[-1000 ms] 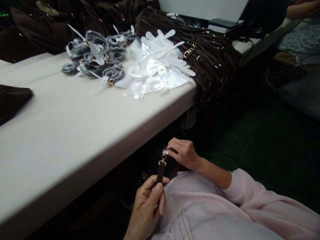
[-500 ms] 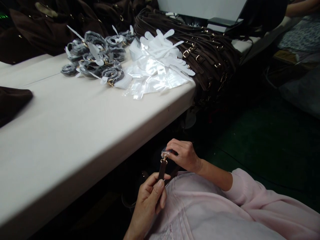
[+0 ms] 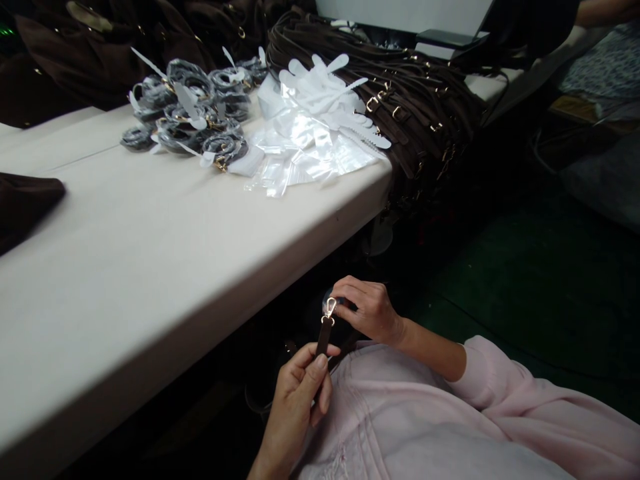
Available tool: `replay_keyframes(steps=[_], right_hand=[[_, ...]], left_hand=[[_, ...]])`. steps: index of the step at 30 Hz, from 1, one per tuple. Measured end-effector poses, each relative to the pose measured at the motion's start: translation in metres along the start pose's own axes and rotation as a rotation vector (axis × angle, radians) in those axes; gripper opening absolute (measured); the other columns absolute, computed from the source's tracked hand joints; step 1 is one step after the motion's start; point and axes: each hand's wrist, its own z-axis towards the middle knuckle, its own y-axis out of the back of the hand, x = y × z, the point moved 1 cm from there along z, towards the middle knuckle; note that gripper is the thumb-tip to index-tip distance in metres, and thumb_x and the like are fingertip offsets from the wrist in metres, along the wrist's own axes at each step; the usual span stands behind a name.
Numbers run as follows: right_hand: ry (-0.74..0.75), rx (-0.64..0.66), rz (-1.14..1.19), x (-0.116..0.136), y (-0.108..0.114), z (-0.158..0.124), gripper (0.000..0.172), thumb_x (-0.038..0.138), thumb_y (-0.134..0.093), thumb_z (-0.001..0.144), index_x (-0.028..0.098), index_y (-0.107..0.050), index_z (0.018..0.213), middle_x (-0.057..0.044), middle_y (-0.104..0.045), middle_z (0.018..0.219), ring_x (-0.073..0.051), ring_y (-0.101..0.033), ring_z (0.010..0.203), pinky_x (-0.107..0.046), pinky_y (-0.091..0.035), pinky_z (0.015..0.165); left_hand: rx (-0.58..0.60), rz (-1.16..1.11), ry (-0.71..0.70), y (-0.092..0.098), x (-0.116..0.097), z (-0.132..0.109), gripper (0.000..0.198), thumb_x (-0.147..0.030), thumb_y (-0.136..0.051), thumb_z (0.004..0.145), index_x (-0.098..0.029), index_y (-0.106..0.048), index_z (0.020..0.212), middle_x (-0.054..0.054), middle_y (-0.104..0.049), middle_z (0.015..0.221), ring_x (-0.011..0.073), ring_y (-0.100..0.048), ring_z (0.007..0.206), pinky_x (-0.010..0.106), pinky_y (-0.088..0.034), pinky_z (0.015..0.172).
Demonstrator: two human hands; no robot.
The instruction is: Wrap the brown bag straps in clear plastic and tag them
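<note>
My left hand [image 3: 300, 393] is closed round a dark brown strap [image 3: 325, 337], thumb on top, near the strap's end. A gold snap hook [image 3: 330, 307] on that end points up and away from me. My right hand [image 3: 370, 310] is closed beside the hook, its thumb and fingers pinching a small piece of clear plastic film [image 3: 325, 305] that shows behind the metal. The rest of the strap runs down behind my left hand toward my lap, partly hidden.
On the white table [image 3: 165, 247] lie coiled straps in plastic [image 3: 200, 113], clear bags with white tabs [image 3: 310, 133], and a heap of brown straps [image 3: 425, 113] hanging over the edge. Brown cloth [image 3: 27, 207] lies at left. Another person's arm [image 3: 605, 12] shows top right.
The clear film has shifted from over the snap hook to behind it, so the gold hook now shows uncovered. Both hands have stayed nearly in place.
</note>
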Motion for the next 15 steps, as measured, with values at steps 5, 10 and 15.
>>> replay_keyframes(steps=[5,10,15], right_hand=[[0.034,0.000,0.008,0.0023,0.0028,0.0003,0.007,0.023,-0.062,0.091,0.019,-0.067,0.094,-0.006,-0.071,0.094,-0.017,-0.067,0.084,-0.028,-0.052,0.077],[0.043,0.010,-0.004,0.0036,0.0020,-0.0023,0.012,0.024,-0.061,0.091,0.019,-0.067,0.101,-0.007,-0.071,0.099,-0.017,-0.068,0.086,-0.029,-0.053,0.080],[0.070,-0.027,-0.037,0.0022,-0.0002,-0.0060,0.015,0.019,-0.059,0.093,0.019,-0.068,0.104,-0.008,-0.071,0.101,-0.018,-0.067,0.089,-0.031,-0.054,0.082]], left_hand=[[-0.024,-0.021,0.007,-0.0005,-0.0009,-0.0007,0.038,-0.045,-0.057,0.091,-0.014,-0.062,0.111,-0.009,-0.042,0.042,0.0029,-0.020,0.035,0.016,-0.015,0.035],[-0.030,-0.034,0.025,-0.0006,-0.0006,0.0005,0.039,-0.046,-0.058,0.090,-0.014,-0.062,0.112,-0.009,-0.042,0.043,0.0027,-0.019,0.035,0.015,-0.015,0.035],[-0.020,-0.047,0.024,-0.0018,-0.0028,-0.0003,0.037,-0.044,-0.058,0.090,-0.013,-0.063,0.111,-0.009,-0.042,0.041,0.0022,-0.019,0.034,0.015,-0.014,0.035]])
